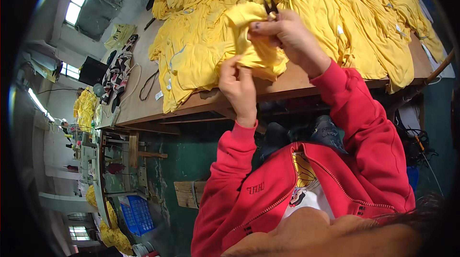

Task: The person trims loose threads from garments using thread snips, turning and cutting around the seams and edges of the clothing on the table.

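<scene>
My left hand [238, 87] pinches the lower edge of a yellow garment [243, 15] between thumb and fingers, raised a little above the table's front edge. Held in my right hand [287, 34] are small dark thread snips [270, 6], their two blades pointing up and apart. That hand is closed, its thumb lying against the raised cloth; whether it also grips the fabric I cannot tell. Motion blurs the right hand slightly.
Heaps of yellow garments [345, 22] cover much of the wooden table [151, 87]. A patterned black-and-white cloth [117, 72] and cords lie at its left. Below stand a blue basket [137, 215] and a wooden stool [187, 194]. More yellow cloth [86, 106] hangs further left.
</scene>
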Available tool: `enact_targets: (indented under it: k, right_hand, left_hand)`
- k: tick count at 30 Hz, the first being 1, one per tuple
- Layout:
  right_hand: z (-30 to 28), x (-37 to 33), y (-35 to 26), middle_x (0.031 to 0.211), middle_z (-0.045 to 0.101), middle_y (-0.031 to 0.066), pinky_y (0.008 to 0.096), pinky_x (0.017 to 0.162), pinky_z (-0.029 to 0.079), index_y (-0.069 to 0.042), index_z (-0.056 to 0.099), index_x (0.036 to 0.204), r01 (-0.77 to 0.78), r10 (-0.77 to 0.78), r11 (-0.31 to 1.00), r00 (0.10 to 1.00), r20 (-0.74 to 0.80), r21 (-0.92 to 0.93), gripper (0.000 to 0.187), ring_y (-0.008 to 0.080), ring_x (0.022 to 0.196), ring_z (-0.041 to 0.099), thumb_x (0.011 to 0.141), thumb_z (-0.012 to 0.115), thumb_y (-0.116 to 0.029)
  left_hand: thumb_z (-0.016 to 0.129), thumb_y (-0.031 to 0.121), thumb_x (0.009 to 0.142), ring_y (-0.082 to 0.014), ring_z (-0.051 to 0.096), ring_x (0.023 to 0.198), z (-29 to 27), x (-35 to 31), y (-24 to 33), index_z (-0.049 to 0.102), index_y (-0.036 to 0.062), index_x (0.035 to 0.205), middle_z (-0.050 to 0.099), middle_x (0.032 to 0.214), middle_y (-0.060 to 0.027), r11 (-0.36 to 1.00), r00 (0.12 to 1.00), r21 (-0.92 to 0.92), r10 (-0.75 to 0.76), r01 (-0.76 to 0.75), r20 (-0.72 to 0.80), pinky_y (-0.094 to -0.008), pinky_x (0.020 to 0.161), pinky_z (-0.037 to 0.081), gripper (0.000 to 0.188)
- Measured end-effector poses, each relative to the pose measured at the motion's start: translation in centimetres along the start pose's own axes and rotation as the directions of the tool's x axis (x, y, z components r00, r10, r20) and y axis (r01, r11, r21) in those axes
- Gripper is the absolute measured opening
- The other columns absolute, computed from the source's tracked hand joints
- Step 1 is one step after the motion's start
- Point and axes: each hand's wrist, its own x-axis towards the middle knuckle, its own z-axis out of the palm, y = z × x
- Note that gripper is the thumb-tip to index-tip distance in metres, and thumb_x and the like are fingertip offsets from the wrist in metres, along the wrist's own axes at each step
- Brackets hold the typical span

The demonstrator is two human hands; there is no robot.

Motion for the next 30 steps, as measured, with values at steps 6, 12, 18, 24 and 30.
enact_targets:
  k: [6, 12, 18, 24, 30]
  right_hand:
    - [-12.8, 2.4, 2.7, 0.082, 0.068, 0.0216, 0.0380, 0.062, 0.053, -0.003, 0.063, 0.110, 0.160, -0.519, 0.004, 0.844, 0.135, -0.987, 0.026, 0.0328, 0.074, 0.069, 0.084, 0.065, -0.004]
    - [-9.7, -5.4, 3.9, 0.074, 0.069, 0.0081, 0.0297, 0.055, 0.049, -0.001, 0.069, 0.103, 0.320, -0.405, 0.764, 0.914, -0.031, -0.560, 0.022, 0.0162, 0.061, 0.063, 0.082, 0.070, -0.007]
    - [-4.9, -9.5, 6.6, 0.076, 0.067, 0.0024, 0.0192, 0.050, 0.037, 0.001, 0.065, 0.114, -0.100, 0.101, 0.995, 0.993, -0.058, 0.018, 0.034, 0.0041, 0.054, 0.048, 0.084, 0.073, -0.011]
    - [-6.3, -10.3, 8.5, 0.073, 0.066, 0.0021, 0.0192, 0.051, 0.039, 0.002, 0.071, 0.101, 0.032, -0.015, 0.996, 0.980, -0.199, 0.081, 0.017, 0.0052, 0.056, 0.051, 0.084, 0.067, 0.000]
    - [-6.0, -11.4, 8.7, 0.079, 0.068, 0.0045, 0.0196, 0.059, 0.045, 0.004, 0.070, 0.093, 0.196, -0.226, 0.961, 0.964, -0.143, -0.195, 0.021, 0.0072, 0.067, 0.059, 0.079, 0.056, 0.014]
  left_hand:
    - [0.059, 0.005, 0.095, -0.0102, 0.057, 0.091, -0.4, -1.0, -4.7, 0.059, 0.0011, 0.105, 0.062, 0.101, -0.0025, 0.740, 0.948, -0.607, -0.310, 0.291, 0.077, -0.0239, 0.085, 0.045, 0.011]
    - [0.062, 0.008, 0.095, -0.0055, 0.052, 0.084, 0.5, -3.2, -3.3, 0.061, 0.0000, 0.102, 0.061, 0.094, 0.0010, 0.817, 0.962, -0.525, -0.274, 0.240, 0.014, -0.0203, 0.079, 0.042, 0.010]
    - [0.064, 0.002, 0.093, -0.0075, 0.056, 0.087, 1.7, -5.5, -1.9, 0.060, -0.0020, 0.106, 0.063, 0.098, -0.0026, 0.997, 0.991, -0.037, -0.070, 0.074, 0.115, -0.0217, 0.077, 0.046, 0.015]
    - [0.060, -0.003, 0.090, -0.0135, 0.057, 0.099, 2.5, -5.7, 0.1, 0.047, -0.0028, 0.127, 0.059, 0.115, -0.0091, 0.935, 0.955, -0.257, -0.188, 0.246, 0.228, -0.0244, 0.087, 0.046, 0.039]
    - [0.078, -0.002, 0.074, -0.0254, 0.059, 0.104, 3.2, -6.1, 0.5, 0.063, 0.0012, 0.113, 0.062, 0.111, -0.0125, 0.825, 0.893, 0.373, 0.315, -0.425, 0.320, -0.0328, 0.089, 0.047, 0.042]
